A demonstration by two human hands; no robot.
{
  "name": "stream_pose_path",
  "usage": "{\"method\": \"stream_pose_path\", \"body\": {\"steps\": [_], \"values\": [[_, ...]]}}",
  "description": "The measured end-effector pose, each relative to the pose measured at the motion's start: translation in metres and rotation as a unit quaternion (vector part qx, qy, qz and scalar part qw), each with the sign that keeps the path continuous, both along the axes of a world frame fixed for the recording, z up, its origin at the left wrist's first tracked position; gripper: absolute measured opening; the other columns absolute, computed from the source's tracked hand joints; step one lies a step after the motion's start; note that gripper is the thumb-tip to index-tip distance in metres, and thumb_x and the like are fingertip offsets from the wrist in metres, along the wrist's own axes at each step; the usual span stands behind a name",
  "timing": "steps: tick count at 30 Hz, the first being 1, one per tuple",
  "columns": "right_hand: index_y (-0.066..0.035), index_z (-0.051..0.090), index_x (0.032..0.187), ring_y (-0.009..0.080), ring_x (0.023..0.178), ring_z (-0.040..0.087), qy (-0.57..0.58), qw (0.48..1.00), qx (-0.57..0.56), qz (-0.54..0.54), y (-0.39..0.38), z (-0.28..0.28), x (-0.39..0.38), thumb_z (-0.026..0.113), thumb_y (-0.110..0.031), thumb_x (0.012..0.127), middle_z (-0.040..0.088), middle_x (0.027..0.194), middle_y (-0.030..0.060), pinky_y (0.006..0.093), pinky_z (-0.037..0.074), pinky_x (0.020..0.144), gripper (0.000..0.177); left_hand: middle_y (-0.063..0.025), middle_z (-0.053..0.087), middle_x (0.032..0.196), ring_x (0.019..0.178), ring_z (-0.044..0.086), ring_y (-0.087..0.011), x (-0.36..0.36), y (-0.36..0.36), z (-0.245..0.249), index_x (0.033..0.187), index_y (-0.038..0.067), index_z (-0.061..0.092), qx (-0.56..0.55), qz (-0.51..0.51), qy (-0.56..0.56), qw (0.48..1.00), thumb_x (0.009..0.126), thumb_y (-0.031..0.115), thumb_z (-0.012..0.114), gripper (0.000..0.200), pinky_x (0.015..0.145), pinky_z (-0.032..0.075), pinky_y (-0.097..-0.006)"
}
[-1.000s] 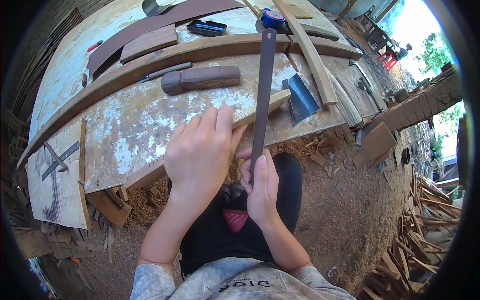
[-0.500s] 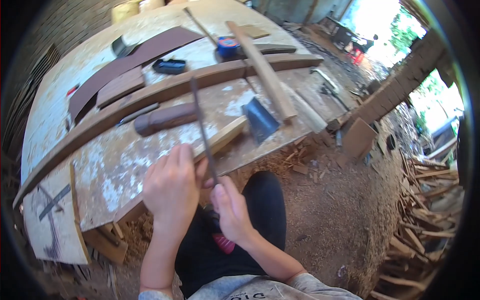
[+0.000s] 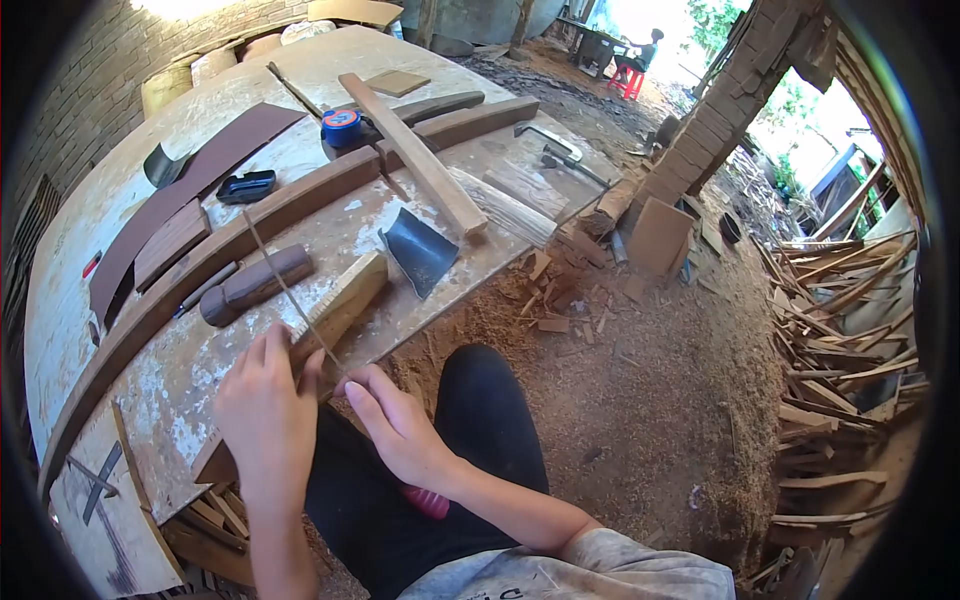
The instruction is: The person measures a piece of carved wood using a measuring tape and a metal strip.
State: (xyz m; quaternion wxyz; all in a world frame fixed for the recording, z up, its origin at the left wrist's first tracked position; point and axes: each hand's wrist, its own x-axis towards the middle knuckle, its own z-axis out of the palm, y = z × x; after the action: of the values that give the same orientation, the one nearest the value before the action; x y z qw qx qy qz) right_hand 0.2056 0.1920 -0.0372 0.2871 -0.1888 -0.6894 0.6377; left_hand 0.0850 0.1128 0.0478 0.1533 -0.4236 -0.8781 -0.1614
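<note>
My left hand (image 3: 262, 405) is wrapped round the near part of a pale wooden block (image 3: 352, 292) at the table's edge. In my right hand (image 3: 398, 425) is the near end of a long, thin file (image 3: 281, 281), which slants across the block and points away over the table. Both hands are closed and close together above my lap. Just beyond the block lies a dark wooden mallet (image 3: 255, 285). A curved dark metal sheet (image 3: 420, 255) rests to the right of the block's far end.
A long curved wooden rail (image 3: 300, 198) crosses the worktable, with a straight batten (image 3: 415, 155) over it. Behind lie a blue tape measure (image 3: 341, 127) and a black tray (image 3: 246, 187). A clamp (image 3: 560, 150) lies at the right edge. Scrap wood (image 3: 840, 390) is heaped right; a person (image 3: 645, 55) sits far off.
My view has swung right, so the table and hands appear farther left. The file has turned and now leans more to the left across the block, seen narrower.
</note>
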Motion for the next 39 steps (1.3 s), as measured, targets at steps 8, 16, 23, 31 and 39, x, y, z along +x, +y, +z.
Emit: {"method": "stream_pose_path", "body": {"steps": [8, 16, 23, 31, 39], "values": [[0.000, 0.057, 0.122, 0.0192, 0.096, 0.063, -0.017, 0.999, -0.029, 0.020, 0.001, 0.002, 0.002, 0.048, -0.031, 0.112, 0.066, 0.101, 0.0102, 0.0318, 0.049, 0.089, 0.033, -0.0228, 0.072, 0.094, 0.090, 0.071, -0.0425, -0.018, -0.033, 0.027, 0.119, 0.000, 0.064, -0.113, -0.017, -0.085, 0.990, 0.089, 0.031, 0.079, 0.046, 0.077, 0.053, -0.0497], [-0.003, 0.056, 0.117, 0.0078, 0.074, 0.053, 0.076, 0.976, -0.191, 0.064, -0.011, -0.011, -0.010, 0.049, -0.029, 0.112, 0.055, 0.086, 0.0006, 0.0249, 0.046, 0.070, 0.028, -0.0189, 0.072, 0.083, 0.076, 0.071, -0.0397, -0.017, -0.026, 0.021, 0.106, 0.003, 0.061, -0.121, 0.018, -0.068, 0.990, 0.088, 0.038, 0.080, 0.043, 0.068, 0.054, -0.0483], [-0.006, 0.054, 0.109, 0.0029, 0.064, 0.049, 0.069, 0.976, -0.207, 0.006, -0.018, -0.011, -0.019, 0.056, -0.020, 0.110, 0.053, 0.081, -0.0025, 0.0211, 0.044, 0.059, 0.014, -0.0137, 0.072, 0.080, 0.076, 0.073, -0.0344, -0.024, -0.037, 0.015, 0.102, 0.005, 0.061, -0.093, 0.004, -0.083, 0.992, 0.090, 0.038, 0.076, 0.038, 0.065, 0.057, -0.0440], [-0.010, 0.046, 0.104, 0.0021, 0.055, 0.040, 0.028, 0.988, -0.148, 0.024, -0.021, -0.002, -0.018, 0.050, -0.019, 0.111, 0.046, 0.072, -0.0035, 0.0181, 0.034, 0.046, 0.012, -0.0128, 0.072, 0.081, 0.077, 0.074, -0.0321, -0.030, -0.041, 0.012, 0.104, 0.005, 0.062, -0.069, -0.033, -0.096, 0.992, 0.091, 0.034, 0.075, 0.034, 0.066, 0.058, -0.0424], [-0.011, 0.045, 0.105, 0.0008, 0.055, 0.033, 0.027, 0.981, -0.185, 0.054, -0.035, -0.012, -0.015, 0.048, -0.020, 0.112, 0.039, 0.071, -0.0066, 0.0171, 0.029, 0.048, 0.012, -0.0111, 0.074, 0.086, 0.078, 0.075, -0.0311, -0.028, -0.041, 0.007, 0.117, 0.006, 0.064, -0.074, -0.024, -0.088, 0.993, 0.092, 0.034, 0.073, 0.039, 0.068, 0.059, -0.0418]]}}
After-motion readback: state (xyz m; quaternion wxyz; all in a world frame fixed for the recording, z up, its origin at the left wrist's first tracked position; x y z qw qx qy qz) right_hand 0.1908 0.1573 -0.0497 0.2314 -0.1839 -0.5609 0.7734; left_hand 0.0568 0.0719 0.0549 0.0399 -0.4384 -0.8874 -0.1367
